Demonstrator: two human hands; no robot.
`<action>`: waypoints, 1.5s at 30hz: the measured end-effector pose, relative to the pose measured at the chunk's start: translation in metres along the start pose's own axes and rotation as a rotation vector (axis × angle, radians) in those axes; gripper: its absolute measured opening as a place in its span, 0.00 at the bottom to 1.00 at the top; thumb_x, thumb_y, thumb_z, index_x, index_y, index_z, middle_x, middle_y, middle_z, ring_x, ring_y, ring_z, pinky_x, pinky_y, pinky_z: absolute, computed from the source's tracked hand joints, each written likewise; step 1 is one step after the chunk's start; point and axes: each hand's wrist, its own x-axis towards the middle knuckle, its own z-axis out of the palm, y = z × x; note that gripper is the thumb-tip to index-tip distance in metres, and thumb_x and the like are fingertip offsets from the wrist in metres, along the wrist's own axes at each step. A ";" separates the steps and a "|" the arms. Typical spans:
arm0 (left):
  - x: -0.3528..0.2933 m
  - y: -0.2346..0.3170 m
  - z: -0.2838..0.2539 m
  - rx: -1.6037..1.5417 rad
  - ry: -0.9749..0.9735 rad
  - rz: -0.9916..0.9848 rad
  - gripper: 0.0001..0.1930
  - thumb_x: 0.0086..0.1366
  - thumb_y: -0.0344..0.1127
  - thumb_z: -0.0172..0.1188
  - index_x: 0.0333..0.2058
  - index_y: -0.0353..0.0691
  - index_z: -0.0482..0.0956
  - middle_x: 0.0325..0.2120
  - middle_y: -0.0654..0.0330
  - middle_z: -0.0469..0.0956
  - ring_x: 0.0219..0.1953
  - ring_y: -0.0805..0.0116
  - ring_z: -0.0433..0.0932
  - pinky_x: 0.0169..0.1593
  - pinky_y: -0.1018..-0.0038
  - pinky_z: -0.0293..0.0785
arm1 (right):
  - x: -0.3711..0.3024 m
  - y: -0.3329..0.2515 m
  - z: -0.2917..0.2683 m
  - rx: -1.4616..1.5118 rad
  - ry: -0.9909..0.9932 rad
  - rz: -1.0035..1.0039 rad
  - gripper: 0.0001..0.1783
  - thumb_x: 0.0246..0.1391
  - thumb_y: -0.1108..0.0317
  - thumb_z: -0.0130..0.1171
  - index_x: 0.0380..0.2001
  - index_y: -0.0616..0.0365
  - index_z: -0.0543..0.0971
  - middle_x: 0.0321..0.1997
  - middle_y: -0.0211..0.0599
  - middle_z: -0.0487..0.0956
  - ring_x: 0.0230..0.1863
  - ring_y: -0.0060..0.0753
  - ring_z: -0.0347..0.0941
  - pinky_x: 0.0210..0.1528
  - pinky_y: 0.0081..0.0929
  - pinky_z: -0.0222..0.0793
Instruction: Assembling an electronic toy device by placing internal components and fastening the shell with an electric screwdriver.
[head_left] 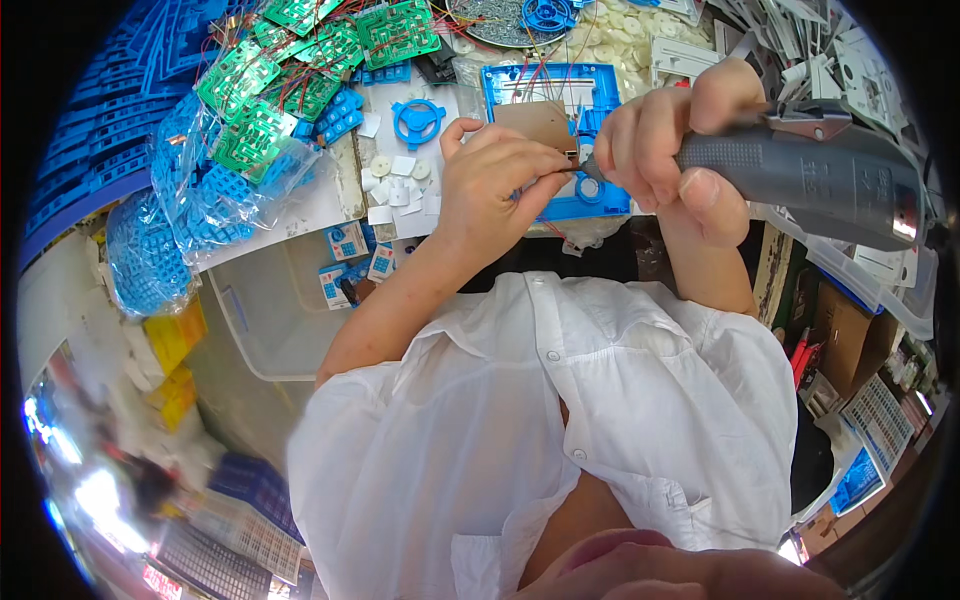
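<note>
My right hand is wrapped around a dark grey electric screwdriver, held nearly level with its bit pointing left. The bit's tip reaches the fingers of my left hand, which pinch together there; whatever small thing they hold is hidden. Both hands are over a blue plastic housing with a white inner part and thin wires. A brown flat piece lies across the housing, close to my left fingertips. To the left of the housing is a blue spoked ring, with small white parts nearer me.
Green circuit boards with red wires are heaped at the far left, beside bagged blue parts. Pale round pieces lie behind the housing. White plastic panels pile up at the far right. A clear bin stands below the table edge.
</note>
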 end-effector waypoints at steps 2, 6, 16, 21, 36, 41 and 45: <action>0.001 -0.001 0.002 0.009 0.005 0.003 0.05 0.55 0.33 0.73 0.30 0.48 0.86 0.30 0.72 0.84 0.39 0.71 0.80 0.55 0.60 0.59 | 0.000 0.000 -0.003 0.003 -0.003 -0.013 0.19 0.60 0.62 0.62 0.48 0.46 0.63 0.22 0.24 0.72 0.20 0.23 0.69 0.30 0.30 0.69; 0.021 -0.002 0.002 0.078 -0.013 0.126 0.06 0.56 0.36 0.72 0.31 0.47 0.85 0.29 0.69 0.83 0.37 0.67 0.80 0.56 0.59 0.61 | 0.008 -0.001 -0.003 -0.043 0.150 -0.087 0.18 0.60 0.63 0.61 0.48 0.50 0.65 0.23 0.30 0.71 0.20 0.24 0.68 0.30 0.31 0.69; 0.142 -0.116 0.008 0.966 -0.056 0.091 0.10 0.61 0.42 0.62 0.29 0.44 0.88 0.34 0.58 0.84 0.45 0.56 0.77 0.54 0.52 0.65 | 0.024 0.005 -0.047 -0.048 0.318 0.017 0.18 0.57 0.72 0.63 0.49 0.58 0.70 0.26 0.41 0.76 0.23 0.29 0.73 0.28 0.26 0.70; 0.155 -0.099 0.006 1.006 -0.159 0.041 0.13 0.60 0.46 0.64 0.28 0.43 0.88 0.34 0.59 0.84 0.46 0.59 0.78 0.53 0.51 0.65 | -0.007 0.045 -0.028 -0.080 0.370 0.067 0.17 0.57 0.72 0.63 0.45 0.60 0.68 0.24 0.38 0.73 0.19 0.27 0.69 0.22 0.27 0.67; 0.147 -0.081 -0.007 0.704 0.080 0.087 0.12 0.63 0.43 0.61 0.26 0.42 0.85 0.28 0.56 0.82 0.38 0.55 0.79 0.51 0.51 0.64 | -0.009 0.060 -0.025 -0.151 0.315 0.134 0.18 0.59 0.66 0.67 0.39 0.59 0.66 0.24 0.38 0.73 0.21 0.23 0.68 0.24 0.23 0.66; 0.092 -0.038 -0.029 0.444 -0.015 0.069 0.08 0.60 0.41 0.67 0.30 0.44 0.85 0.28 0.62 0.83 0.37 0.60 0.80 0.55 0.54 0.63 | 0.000 0.055 -0.031 -0.259 0.108 0.060 0.09 0.61 0.72 0.56 0.35 0.57 0.65 0.21 0.34 0.69 0.19 0.23 0.63 0.26 0.28 0.65; 0.036 -0.037 -0.023 0.177 -0.063 0.010 0.06 0.57 0.39 0.71 0.29 0.46 0.85 0.26 0.65 0.83 0.34 0.62 0.80 0.56 0.56 0.63 | 0.001 0.058 -0.030 -0.253 0.079 0.072 0.09 0.61 0.74 0.55 0.34 0.56 0.64 0.21 0.33 0.69 0.19 0.22 0.62 0.23 0.26 0.63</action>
